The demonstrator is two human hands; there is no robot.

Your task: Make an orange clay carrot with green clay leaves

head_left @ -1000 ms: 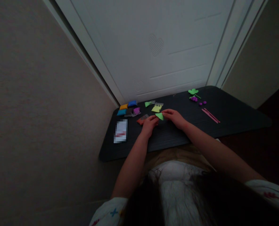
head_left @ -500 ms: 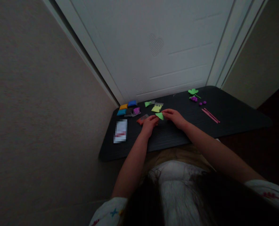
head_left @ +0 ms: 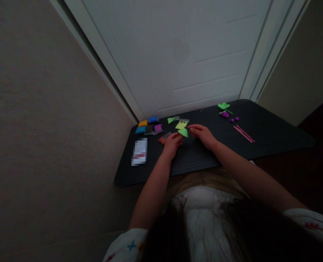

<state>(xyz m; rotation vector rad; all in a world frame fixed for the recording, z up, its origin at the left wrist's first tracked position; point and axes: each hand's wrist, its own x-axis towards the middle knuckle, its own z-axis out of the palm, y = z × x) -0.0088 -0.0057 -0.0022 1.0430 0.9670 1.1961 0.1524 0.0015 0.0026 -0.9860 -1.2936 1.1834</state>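
Observation:
A flat, light green piece of modelling clay (head_left: 183,132), leaf-like in outline, is pinched at its left edge by my left hand (head_left: 172,142) just above the dark table. My right hand (head_left: 202,134) hovers to the right of the clay, its fingers apart and a small gap between fingertips and clay. Behind the clay lies a packet of yellow-green clay (head_left: 182,124), with a partly filled green packet (head_left: 172,120) to its left. A red clay packet (head_left: 164,138) is beside my left hand, partly covered by it.
Packets of orange (head_left: 143,123), blue (head_left: 153,119), teal (head_left: 140,130), black (head_left: 150,128) and purple clay (head_left: 158,128) sit at the table's back left. A blurred white card (head_left: 140,152) lies nearer. To the right are a green clay flower (head_left: 223,106), purple balls (head_left: 237,118) and pink tools (head_left: 243,134).
My right fingers have let go of the green clay and moved slightly away. The clay has shifted a little left and turned, staying in my left hand.

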